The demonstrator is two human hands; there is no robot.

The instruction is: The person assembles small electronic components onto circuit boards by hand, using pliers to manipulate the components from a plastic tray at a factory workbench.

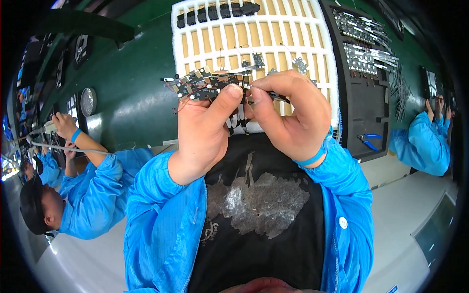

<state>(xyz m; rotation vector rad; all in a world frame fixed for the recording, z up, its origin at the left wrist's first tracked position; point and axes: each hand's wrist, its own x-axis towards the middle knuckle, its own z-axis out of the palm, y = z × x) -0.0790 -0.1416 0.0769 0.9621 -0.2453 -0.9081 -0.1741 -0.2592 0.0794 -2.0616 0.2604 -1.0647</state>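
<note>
A fanned bunch of small black circuit boards [195,84] with thin red and black wires is gripped in my left hand [202,122], the thumb pressing on top. At the right end of the bunch, my right hand [298,110] is closed in a pinch of thumb and forefinger. What lies between those fingertips is too small to make out. A dark strip [280,97] shows beside the right fingers. Below both hands, some pale and dark strips hang down, partly hidden. The hands are over the near part of a white foam tray [215,54] with tan slots.
Black modules [220,13] fill slots at the tray's far left. Small wired boards [300,63] lie across its middle. To the right, a black tray [361,105] holds boards with strip cables [364,58] and blue-handled pliers [370,141]. Co-workers in blue sit left [93,205] and right [424,144].
</note>
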